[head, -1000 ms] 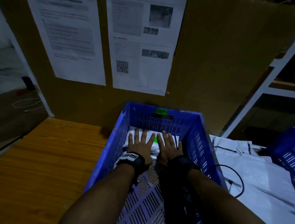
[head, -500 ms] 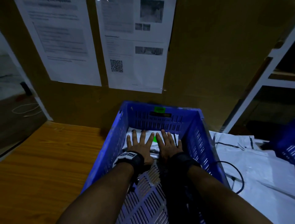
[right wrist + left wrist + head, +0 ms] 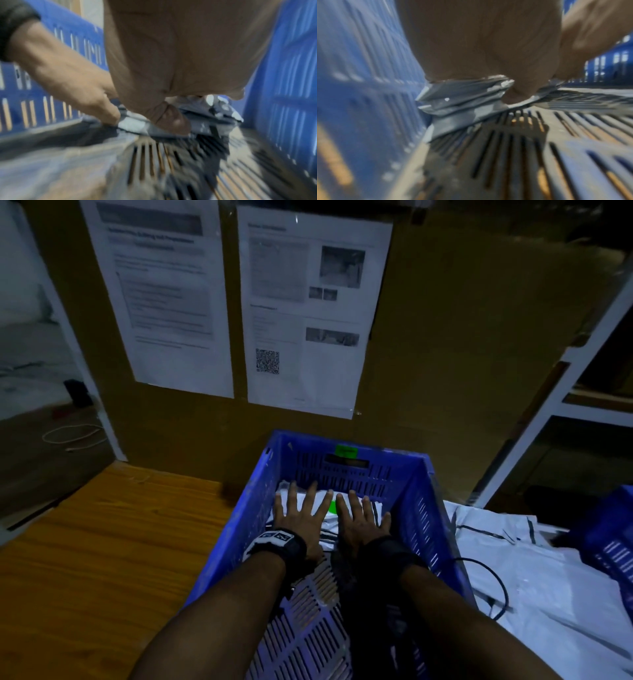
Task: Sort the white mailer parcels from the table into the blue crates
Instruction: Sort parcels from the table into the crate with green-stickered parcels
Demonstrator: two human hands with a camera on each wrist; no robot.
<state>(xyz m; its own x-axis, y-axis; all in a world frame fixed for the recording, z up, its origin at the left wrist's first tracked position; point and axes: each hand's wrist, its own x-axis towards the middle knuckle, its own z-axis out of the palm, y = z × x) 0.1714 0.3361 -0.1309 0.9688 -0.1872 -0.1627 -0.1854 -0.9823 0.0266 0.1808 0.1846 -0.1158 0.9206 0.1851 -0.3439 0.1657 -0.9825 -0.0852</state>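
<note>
So far a small stack of mailers (image 3: pixel 346 517) lies at the far end of the blue crate (image 3: pixel 236 529), pressed flat by the spread left hand (image 3: pixel 301 520) and right hand (image 3: pixel 363 520), while seemingly several white parcels (image 3: pixel 534 570) wait on the table's right edge.

A crate (image 3: pixel 239 529) stands on the table (image 3: pixel 102 542), its far wall close against a board (image 3: pixel 462 337) that rises behind. Two sheets of paper (image 3: pixel 161 302) hang side by side on that board, above the crate. Inside, at the far end of the slotted floor, lies a stack of mailer parcels (image 3: pixel 329 518), seemingly several layers deep. The left hand (image 3: pixel 301 522) and right hand (image 3: pixel 363 525) lie flat on top of it, side by side. To the right of the crate, more parcels (image 3: pixel 548 570) are spread over the table with a cable (image 3: pixel 493 583) lying across them, and a second crate (image 3: pixel 613 535) sits at the far right
</note>
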